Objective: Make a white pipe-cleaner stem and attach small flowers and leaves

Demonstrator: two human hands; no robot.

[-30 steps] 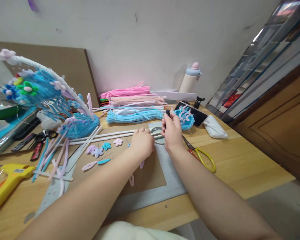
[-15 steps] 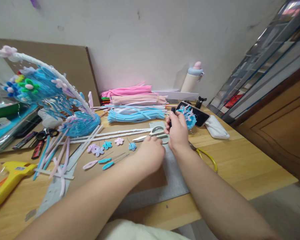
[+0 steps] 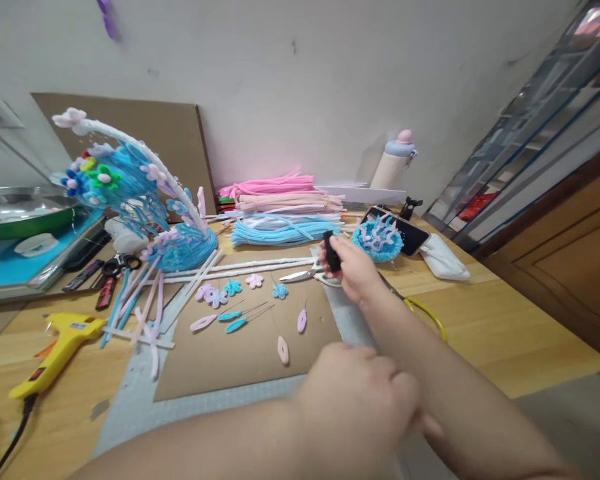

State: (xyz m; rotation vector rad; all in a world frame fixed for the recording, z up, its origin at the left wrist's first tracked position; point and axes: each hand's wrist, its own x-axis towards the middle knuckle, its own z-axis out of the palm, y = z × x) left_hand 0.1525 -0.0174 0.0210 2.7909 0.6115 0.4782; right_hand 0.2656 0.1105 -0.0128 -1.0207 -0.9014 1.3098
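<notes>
My right hand (image 3: 353, 270) is closed around a small black object (image 3: 331, 252), whose kind I cannot make out. It is above the pale-handled scissors (image 3: 305, 274). My left hand (image 3: 360, 400) is blurred by motion near the table's front edge, with its fingers seemingly curled; whether it holds anything is hidden. On the brown board (image 3: 205, 373) lie several pipe-cleaner flowers (image 3: 279, 291) and wire-stemmed petals, among them a pink petal (image 3: 283, 350) and a lilac petal (image 3: 301, 321). Just beyond my right hand sits a round blue fuzzy piece with pink tendrils (image 3: 379, 239).
A blue pipe-cleaner ornament with a white arch (image 3: 145, 150) stands at left, behind a yellow glue gun (image 3: 63, 347). Pipe-cleaner bundles (image 3: 280, 230) line the wall. At right are a phone (image 3: 410, 233), a tissue pack (image 3: 445, 257), a bottle (image 3: 393, 163) and a yellow-handled tool (image 3: 430, 317).
My left hand has drawn back from beside the scissors towards the table's front edge, uncovering the two petals. The right hand still holds the black object. The view has shifted left.
</notes>
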